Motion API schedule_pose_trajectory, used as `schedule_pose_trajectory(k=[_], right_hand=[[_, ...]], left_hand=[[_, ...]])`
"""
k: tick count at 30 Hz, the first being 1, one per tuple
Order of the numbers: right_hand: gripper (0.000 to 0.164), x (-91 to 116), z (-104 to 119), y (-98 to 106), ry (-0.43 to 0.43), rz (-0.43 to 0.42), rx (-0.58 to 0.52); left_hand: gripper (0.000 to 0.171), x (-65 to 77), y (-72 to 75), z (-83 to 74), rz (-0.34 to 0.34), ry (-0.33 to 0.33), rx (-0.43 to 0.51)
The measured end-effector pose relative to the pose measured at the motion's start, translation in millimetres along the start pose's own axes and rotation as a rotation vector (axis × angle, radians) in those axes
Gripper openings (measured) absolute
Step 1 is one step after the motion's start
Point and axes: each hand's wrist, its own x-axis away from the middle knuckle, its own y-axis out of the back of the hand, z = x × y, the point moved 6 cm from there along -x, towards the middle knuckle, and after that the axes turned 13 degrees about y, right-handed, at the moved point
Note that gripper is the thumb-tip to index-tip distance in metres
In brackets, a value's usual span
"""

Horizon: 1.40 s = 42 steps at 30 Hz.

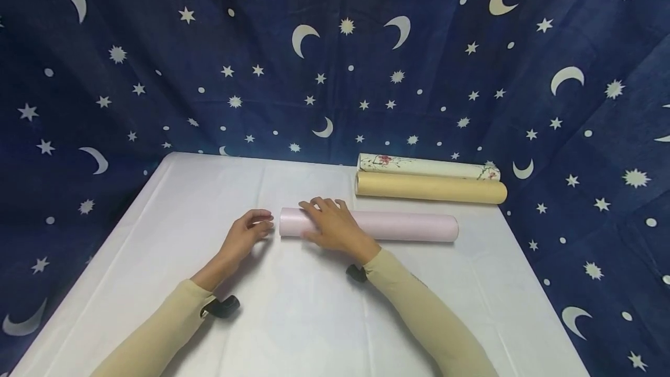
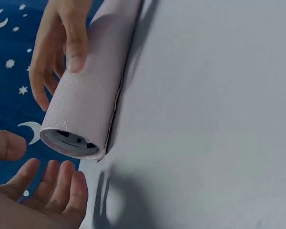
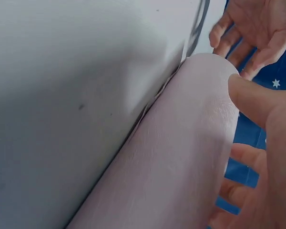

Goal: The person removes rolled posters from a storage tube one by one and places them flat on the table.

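Observation:
A pale pink wallpaper roll (image 1: 408, 226) lies crosswise on the white table. My right hand (image 1: 335, 227) holds it from above near its left end, thumb on the near side and fingers over the far side. Just off that end hovers my left hand (image 1: 245, 242), its fingers loosely bent and holding nothing. In the left wrist view the roll's hollow end (image 2: 71, 144) faces my left palm. The right wrist view shows the paper's loose edge (image 3: 143, 113) along the table side of the roll.
Farther back on the right lie a yellow roll (image 1: 429, 188) and a white roll with red blossoms (image 1: 419, 164), side by side. The white-covered table (image 1: 293, 319) meets a dark blue curtain (image 1: 272, 34) with moons and stars.

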Motion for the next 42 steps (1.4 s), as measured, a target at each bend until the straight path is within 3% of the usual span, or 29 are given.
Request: schedule_pose_trajectory(k=[3,9,16,23,31,42], right_hand=[[0.073,-3.1,3.4,-5.3,-0.004,0.029,-0.017],[0.084,1.4,2.2,-19.3,-0.041,0.072,-0.046],[0.075,1.8,-1.7,-22.4,-0.033,0.028,-0.01],[0.075,-1.8,2.7,-20.5,-0.014,0.021,0.013],[0.075,-3.9,4.9,-20.7,-0.019,0.027,0.031],[0.076,-8.1,5.1,-19.5,-0.017,0.034,0.034]], left_hand=[[0.042,-1.5,-4.7,8.1,0.06,0.06,0.055],[0.041,-7.4,-20.6,11.2,0.133,0.062,0.121],[0.044,-13.7,-34.5,7.1,0.159,0.066,0.032],[0.049,-14.0,-38.5,8.7,0.186,0.121,0.061],[0.052,-13.7,-41.7,6.1,0.244,0.116,0.069],[0.048,-12.2,-37.2,1.4,0.235,0.104,0.087]])
